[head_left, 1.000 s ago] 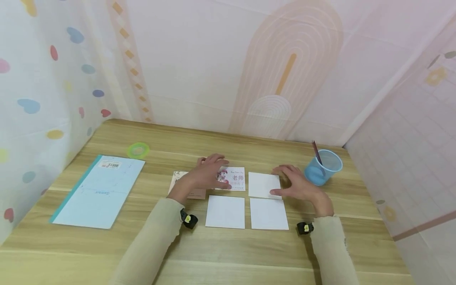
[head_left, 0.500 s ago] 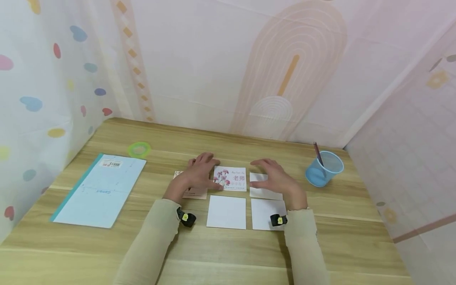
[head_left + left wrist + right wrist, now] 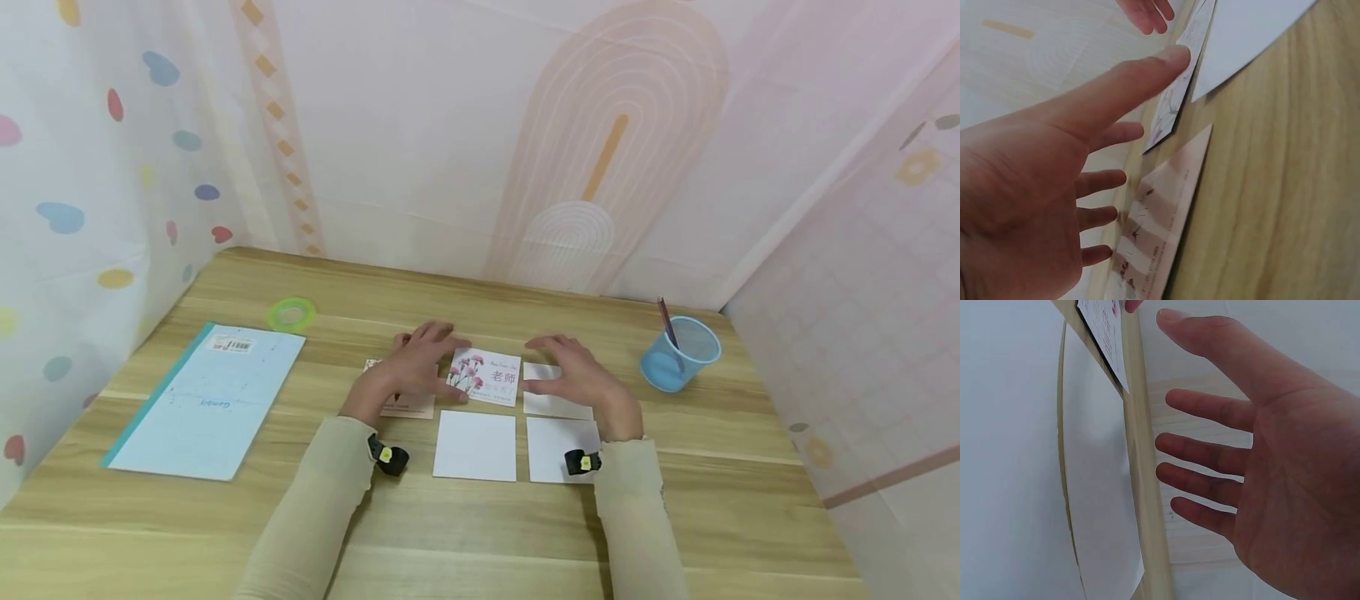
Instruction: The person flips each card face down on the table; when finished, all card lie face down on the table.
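Between the spread left hand (image 3: 408,369) and the spread right hand (image 3: 581,385), the white rectangular paper card with pink flowers (image 3: 484,377) lies on the brown wooden desk (image 3: 450,533), probably light and bendable, best pinched by its side edges.

A left sleeve (image 3: 296,521) and a right sleeve (image 3: 640,517) of plain pale beige cloth cover the forearms, fairly close-fitting and lightly creased. Both end in slightly wavy edges near the wrists. Beside each cuff sits a small, blocky black gadget, the left gadget (image 3: 397,463) and the right gadget (image 3: 574,462), marked with a yellow patch. The fingers (image 3: 1210,412) are bare; the right thumbnail (image 3: 1172,315) looks short.
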A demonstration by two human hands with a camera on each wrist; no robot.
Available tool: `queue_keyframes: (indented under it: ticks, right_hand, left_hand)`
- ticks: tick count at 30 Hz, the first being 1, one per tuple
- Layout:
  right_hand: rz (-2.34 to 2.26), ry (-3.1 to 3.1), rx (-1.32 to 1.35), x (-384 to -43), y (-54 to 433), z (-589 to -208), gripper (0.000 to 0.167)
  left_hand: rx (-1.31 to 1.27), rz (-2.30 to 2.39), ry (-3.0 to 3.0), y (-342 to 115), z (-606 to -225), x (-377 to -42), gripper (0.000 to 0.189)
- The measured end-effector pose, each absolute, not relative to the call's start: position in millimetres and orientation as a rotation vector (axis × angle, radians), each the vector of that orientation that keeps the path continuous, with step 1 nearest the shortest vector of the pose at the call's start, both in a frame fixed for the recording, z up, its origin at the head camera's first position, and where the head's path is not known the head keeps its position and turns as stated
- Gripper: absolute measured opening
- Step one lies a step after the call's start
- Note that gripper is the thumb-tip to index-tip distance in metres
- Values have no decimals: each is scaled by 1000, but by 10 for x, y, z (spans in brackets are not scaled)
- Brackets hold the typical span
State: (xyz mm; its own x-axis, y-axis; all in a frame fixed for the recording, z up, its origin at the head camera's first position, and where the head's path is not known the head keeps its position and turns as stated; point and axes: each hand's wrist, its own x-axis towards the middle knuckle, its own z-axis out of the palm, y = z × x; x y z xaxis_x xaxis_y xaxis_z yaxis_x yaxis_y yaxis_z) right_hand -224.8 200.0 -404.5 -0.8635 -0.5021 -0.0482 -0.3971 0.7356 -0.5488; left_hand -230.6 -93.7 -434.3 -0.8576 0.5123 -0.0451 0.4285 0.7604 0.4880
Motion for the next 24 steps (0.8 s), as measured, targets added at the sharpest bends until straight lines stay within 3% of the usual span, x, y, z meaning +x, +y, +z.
queue_keyframes:
  ticks: [6,14,24]
  right_hand:
    - [-804,2729,-716,-2254,1995,-4052,68]
    - [-799,2721,-709,-2250,1980,-4058,69]
    - [-764,2738,-747,-2277,1902,-4128,68]
  left_hand:
    - [766,703,2780,-936,-4371,-2320,79]
    - [781,672,2780,-975,-4367,-2338,93]
    - [794,737,2799,-1006,-4367,-2367,79]
